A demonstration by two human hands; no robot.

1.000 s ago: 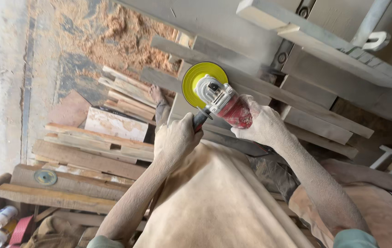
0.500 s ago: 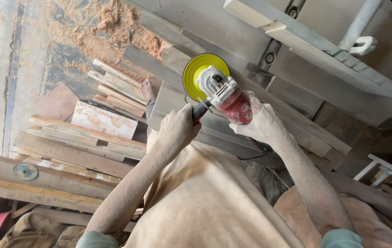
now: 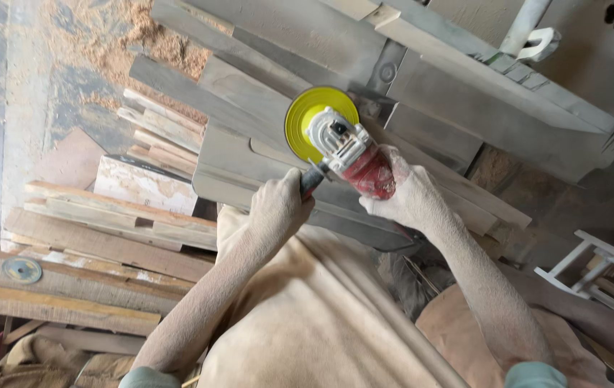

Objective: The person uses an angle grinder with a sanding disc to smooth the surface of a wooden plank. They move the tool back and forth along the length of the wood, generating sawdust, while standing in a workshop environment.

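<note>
left hand [image 3: 278, 205] grip closed on side handle [image 3: 310, 179]; right hand [image 3: 404, 197] grip closed on red grinder [image 3: 354, 158]; yellow disc [image 3: 310, 115] against grey plank [image 3: 249, 97].

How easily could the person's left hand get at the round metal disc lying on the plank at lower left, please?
Probably not easily. The left hand is wrapped around the grinder side handle, and the disc lies well off to the left on the plank. Nothing blocks the path, but the hand is occupied.

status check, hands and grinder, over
Left hand shut on the grinder's side handle. Right hand shut on the red angle grinder. Yellow disc over grey planks; nothing in the way.
</note>
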